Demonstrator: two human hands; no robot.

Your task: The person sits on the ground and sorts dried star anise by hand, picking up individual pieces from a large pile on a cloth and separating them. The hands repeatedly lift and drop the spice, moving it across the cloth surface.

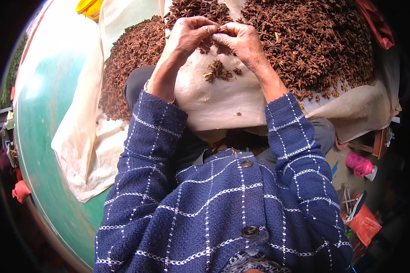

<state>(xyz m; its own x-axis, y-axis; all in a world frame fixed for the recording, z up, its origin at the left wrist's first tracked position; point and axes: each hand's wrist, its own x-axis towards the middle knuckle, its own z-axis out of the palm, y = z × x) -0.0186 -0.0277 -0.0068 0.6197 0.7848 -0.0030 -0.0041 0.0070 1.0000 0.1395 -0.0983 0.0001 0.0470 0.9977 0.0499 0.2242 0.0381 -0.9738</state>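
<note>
My left hand (190, 37) and my right hand (242, 41) meet at the fingertips over a pale cloth sheet (218, 105). Thumbs and forefingers pinch a small brown piece of star anise (219, 29), mostly hidden by the fingers. Just below them on the sheet lies a small cluster of star anise pods (218, 71), with a yellowish bit at its left. A large heap of dried star anise (314, 44) spreads to the right of my right hand. Another heap, of finer-looking reddish-brown pieces (133, 54), lies left of my left wrist.
Left is a green tabletop (44, 112) with a white edge line, partly covered by the sheet's fold (78, 146). A yellow bucket (90, 8) stands at the far left. Low on the right are a pink vacuum flask (359, 165) and a red plastic bag (365, 223).
</note>
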